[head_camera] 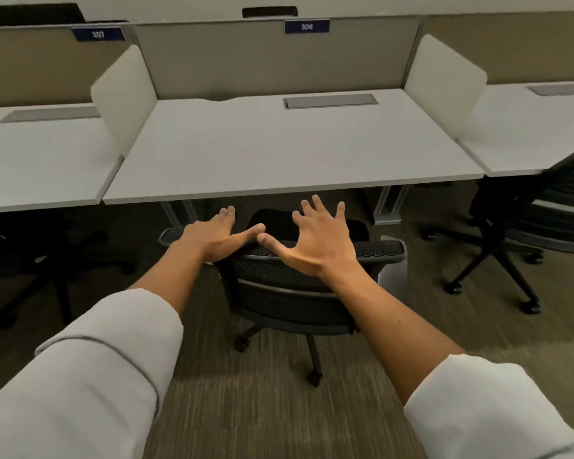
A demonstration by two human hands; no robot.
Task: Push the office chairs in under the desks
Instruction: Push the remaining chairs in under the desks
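Hands lay flat and spread on the chair (pixel 279 270) back's top edge, left hand (pixel 212 235) and right hand (pixel 315 240) gripping nothing, thumbs nearly touching. That chair stood just short of the tabletop (pixel 279 150), seat partly beneath. An off-centre shove could have swivelled it on its casters or jammed an armrest against the tabletop edge.

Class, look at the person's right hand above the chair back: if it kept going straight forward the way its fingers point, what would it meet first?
Probably the front edge of the desk. The right hand points forward over the office chair toward it, though depth is unclear and it might pass just under.
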